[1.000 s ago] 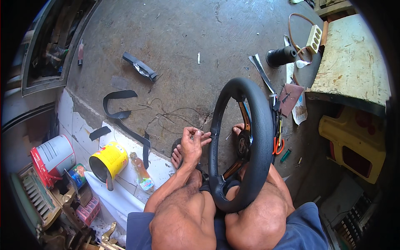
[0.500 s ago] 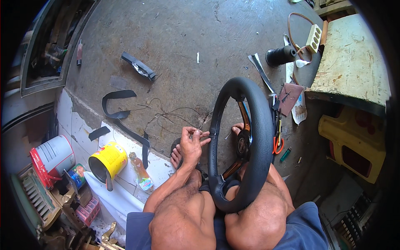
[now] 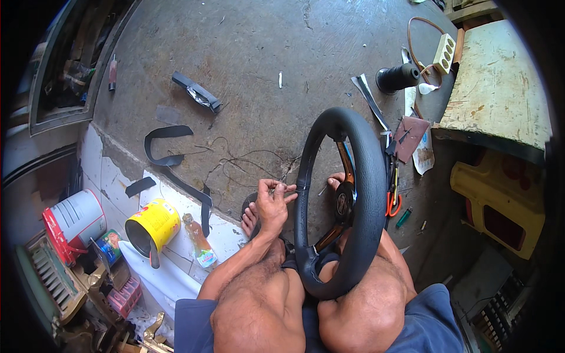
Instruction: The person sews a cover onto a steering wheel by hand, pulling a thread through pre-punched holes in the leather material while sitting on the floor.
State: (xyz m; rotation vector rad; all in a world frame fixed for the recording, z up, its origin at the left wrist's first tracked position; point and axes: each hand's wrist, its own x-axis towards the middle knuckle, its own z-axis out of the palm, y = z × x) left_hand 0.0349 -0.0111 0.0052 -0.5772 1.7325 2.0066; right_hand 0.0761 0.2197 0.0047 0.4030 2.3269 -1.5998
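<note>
A steering wheel (image 3: 369, 176) wrapped in black leather stands on edge between my knees, its wood-toned spokes and dark hub (image 3: 345, 203) facing left. Beside the rim's left part, my left hand (image 3: 273, 205) pinches a fine dark thread (image 3: 285, 176) between thumb and forefinger, other fingers reaching toward the rim. A seam shows on the leather there. Whether a needle is in the pinch is too small to tell. My right hand (image 3: 336, 180) is mostly hidden behind the rim; its fingertips show through the opening, curled against the wheel near the upper spoke.
Loose thread (image 3: 235, 159) and black strips (image 3: 154, 144) lie on the floor to the left. A yellow can (image 3: 168, 220) and a bottle (image 3: 197, 235) are nearer. At right are orange-handled scissors (image 3: 393, 205), a green lighter (image 3: 404, 218), a black thread spool (image 3: 394, 79) and a power strip (image 3: 444, 54).
Almost nothing differs. My left hand holds its pinch beside the rim, its forearm shifted very slightly left; the wheel and my right hand stay in place.
</note>
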